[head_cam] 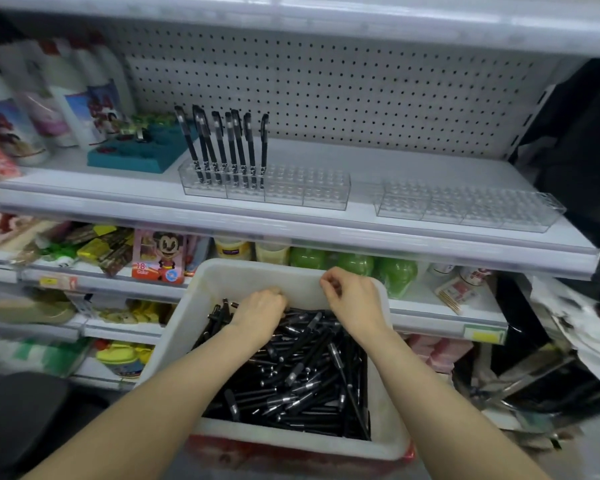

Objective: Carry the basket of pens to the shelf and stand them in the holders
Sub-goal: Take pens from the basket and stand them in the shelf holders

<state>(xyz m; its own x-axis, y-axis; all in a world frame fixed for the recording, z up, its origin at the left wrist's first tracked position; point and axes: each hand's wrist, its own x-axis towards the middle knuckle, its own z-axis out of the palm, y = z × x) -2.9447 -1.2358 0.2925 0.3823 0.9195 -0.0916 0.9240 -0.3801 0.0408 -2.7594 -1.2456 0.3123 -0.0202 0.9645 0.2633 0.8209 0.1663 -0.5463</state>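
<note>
Reaching into the basket [219,271], the left hand [260,315] has its fingers curled down among the loose pens [309,372]; whether it grips one is hidden. The right hand [355,301] hovers by the basket's far wall with fingers bent, and I cannot tell if it pinches anything. The basket sits below the front edge of the shelf [378,157], heaped with black pens lying crosswise.

Each pen looks light, stiff and smooth, so it should lift easily but may slide in a loose grip. Pinching the barrel near its middle seems best, one or a few at a time, since tangled clips could drag neighbours out.

On the shelf, the left holder [309,190] stands near the front edge with a row of standing pens [222,143] at its left end and many free holes beside them. The right holder [465,211] lies towards the right front corner, with no pens visible in it. A teal tray [136,155] and bottles [73,95] crowd the shelf's left end, just beside the filled holes. The upper shelf overhang [326,19] could limit how high a pen is raised.
</note>
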